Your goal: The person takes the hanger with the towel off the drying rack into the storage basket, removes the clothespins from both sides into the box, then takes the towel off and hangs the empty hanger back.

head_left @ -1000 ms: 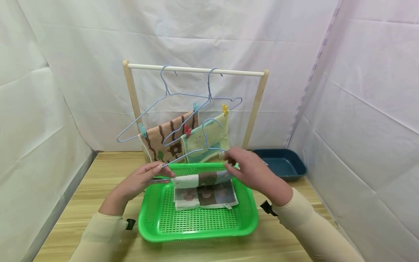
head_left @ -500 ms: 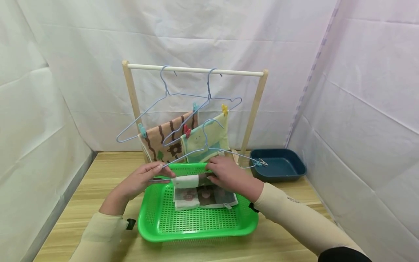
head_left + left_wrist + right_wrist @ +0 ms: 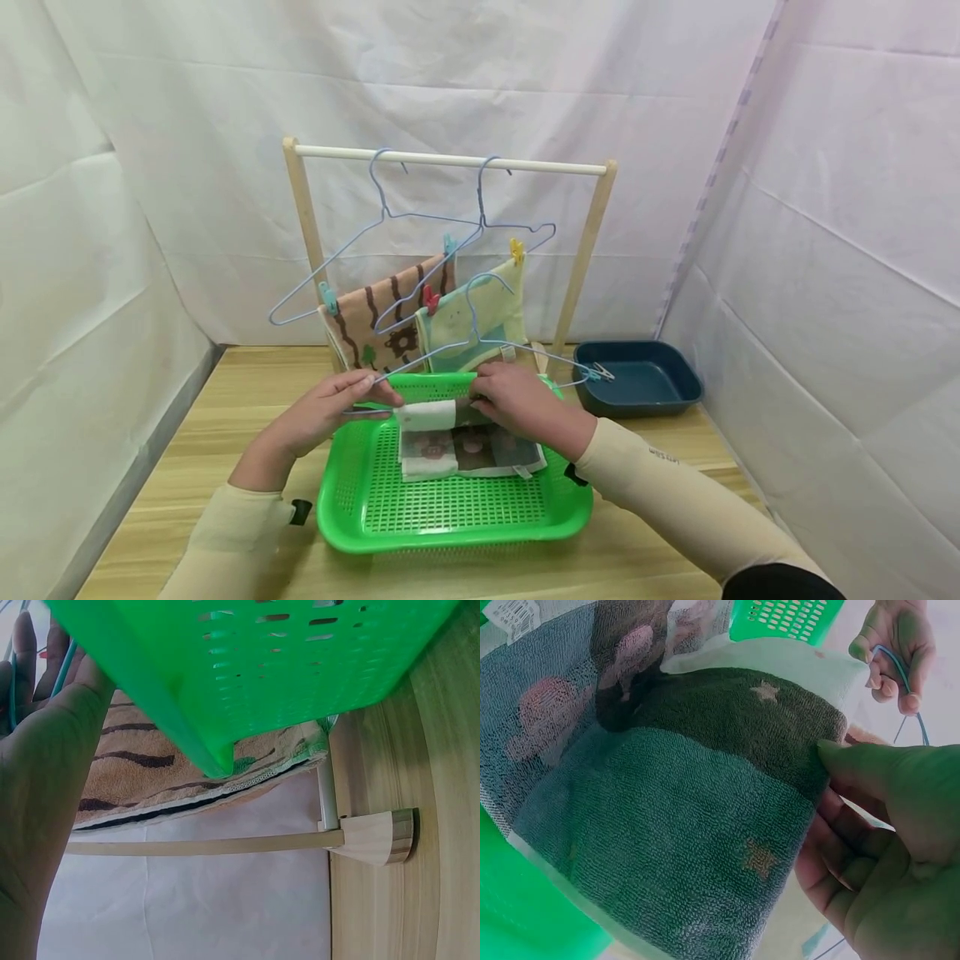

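Note:
My left hand (image 3: 322, 412) grips the left end of a blue wire hanger (image 3: 408, 364), held over a green plastic basket (image 3: 453, 542). A small towel (image 3: 431, 450) in white, brown and grey blocks lies folded over the hanger's bottom bar, its lower part in the basket. My right hand (image 3: 521, 404) pinches the towel's top edge near its middle. In the right wrist view, the thumb (image 3: 855, 761) presses the towel's dark brown, star-patterned part (image 3: 735, 705) against the curled fingers. Light blue clothespins (image 3: 592, 375) sit at the hanger's right end.
Behind the basket stands a rack with a white rail (image 3: 442, 158). A brown striped towel (image 3: 382, 304) and a pale green towel (image 3: 480, 312) hang there, clipped on hangers. A dark blue tray (image 3: 645, 400) lies at the right.
My right hand has moved left from the hanger's right end to the middle of the towel's top edge, uncovering the clothespins. The left hand and hanger have stayed put.

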`<action>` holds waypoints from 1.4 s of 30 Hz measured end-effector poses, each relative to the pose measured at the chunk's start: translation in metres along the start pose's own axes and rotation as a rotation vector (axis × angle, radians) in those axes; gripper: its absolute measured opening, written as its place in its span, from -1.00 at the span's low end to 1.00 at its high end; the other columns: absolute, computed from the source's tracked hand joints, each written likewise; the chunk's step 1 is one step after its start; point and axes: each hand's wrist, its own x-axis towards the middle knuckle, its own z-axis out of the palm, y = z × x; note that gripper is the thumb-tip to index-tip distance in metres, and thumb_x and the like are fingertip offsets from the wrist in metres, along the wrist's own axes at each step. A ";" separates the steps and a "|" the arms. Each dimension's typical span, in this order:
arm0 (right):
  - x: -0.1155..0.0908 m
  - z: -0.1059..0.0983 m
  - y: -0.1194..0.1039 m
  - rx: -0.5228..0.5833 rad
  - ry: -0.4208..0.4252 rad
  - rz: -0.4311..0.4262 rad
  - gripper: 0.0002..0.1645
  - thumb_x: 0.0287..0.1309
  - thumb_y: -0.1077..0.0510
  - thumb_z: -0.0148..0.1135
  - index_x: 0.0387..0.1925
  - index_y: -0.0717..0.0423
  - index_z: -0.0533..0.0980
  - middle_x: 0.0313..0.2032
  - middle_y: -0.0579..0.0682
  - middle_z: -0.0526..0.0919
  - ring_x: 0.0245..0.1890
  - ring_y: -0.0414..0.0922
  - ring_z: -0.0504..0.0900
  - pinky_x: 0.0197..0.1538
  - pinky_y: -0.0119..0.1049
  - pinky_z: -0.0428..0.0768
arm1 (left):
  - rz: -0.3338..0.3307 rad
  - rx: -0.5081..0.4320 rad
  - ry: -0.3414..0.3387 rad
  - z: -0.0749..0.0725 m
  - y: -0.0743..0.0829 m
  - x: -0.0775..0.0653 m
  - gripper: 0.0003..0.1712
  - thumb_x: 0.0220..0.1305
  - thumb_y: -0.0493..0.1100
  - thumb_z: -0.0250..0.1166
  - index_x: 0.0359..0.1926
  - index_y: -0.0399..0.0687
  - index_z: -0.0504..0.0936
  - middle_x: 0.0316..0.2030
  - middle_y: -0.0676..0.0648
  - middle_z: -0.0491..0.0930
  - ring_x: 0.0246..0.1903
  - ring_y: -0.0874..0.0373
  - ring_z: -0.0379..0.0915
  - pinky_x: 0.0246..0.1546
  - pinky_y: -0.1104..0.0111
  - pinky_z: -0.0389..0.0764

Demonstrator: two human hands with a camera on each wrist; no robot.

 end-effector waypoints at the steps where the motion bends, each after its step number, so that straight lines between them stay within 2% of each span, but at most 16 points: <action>1: 0.000 -0.001 0.000 0.008 0.005 0.000 -0.95 0.46 0.11 0.53 -0.21 -0.08 0.78 -0.23 -0.13 0.67 -0.24 -0.14 0.64 -0.18 -0.18 0.67 | 0.000 -0.001 -0.001 0.000 0.000 0.000 -0.49 0.88 -0.08 -0.15 0.26 -0.37 0.61 0.22 -0.37 0.71 0.25 -0.12 0.69 0.30 0.16 0.72; 8: -0.002 -0.002 0.001 0.044 0.039 -0.021 -0.95 0.47 0.18 0.50 -0.20 0.02 0.78 -0.23 -0.11 0.67 -0.22 -0.11 0.67 -0.17 -0.19 0.69 | 0.001 -0.004 -0.003 -0.001 -0.001 0.000 -0.49 0.88 -0.09 -0.14 0.26 -0.37 0.62 0.22 -0.37 0.71 0.26 -0.09 0.69 0.29 0.15 0.72; 17: -0.004 -0.010 0.000 0.064 0.065 -0.035 -0.97 0.43 0.20 0.53 -0.17 0.06 0.77 -0.18 -0.09 0.70 -0.17 -0.09 0.71 -0.10 -0.17 0.73 | -0.007 -0.003 0.002 -0.001 -0.002 0.000 -0.49 0.88 -0.08 -0.15 0.26 -0.38 0.61 0.23 -0.37 0.70 0.27 -0.03 0.69 0.29 0.16 0.72; 29: -0.007 -0.030 -0.003 0.067 0.133 -0.030 -0.92 0.39 0.23 0.56 -0.17 0.03 0.76 -0.21 -0.11 0.67 -0.20 -0.13 0.69 -0.15 -0.21 0.72 | 0.005 0.005 -0.008 -0.002 -0.005 0.001 -0.49 0.89 -0.10 -0.17 0.26 -0.34 0.63 0.21 -0.34 0.72 0.28 -0.07 0.68 0.31 0.16 0.71; 42: -0.010 -0.052 -0.004 0.079 0.237 -0.049 -0.89 0.36 0.27 0.57 -0.16 0.07 0.75 -0.21 -0.09 0.69 -0.23 -0.11 0.68 -0.19 -0.22 0.70 | 0.000 -0.019 -0.008 -0.003 -0.006 0.002 -0.49 0.88 -0.09 -0.14 0.26 -0.39 0.62 0.21 -0.37 0.71 0.26 -0.10 0.69 0.31 0.13 0.71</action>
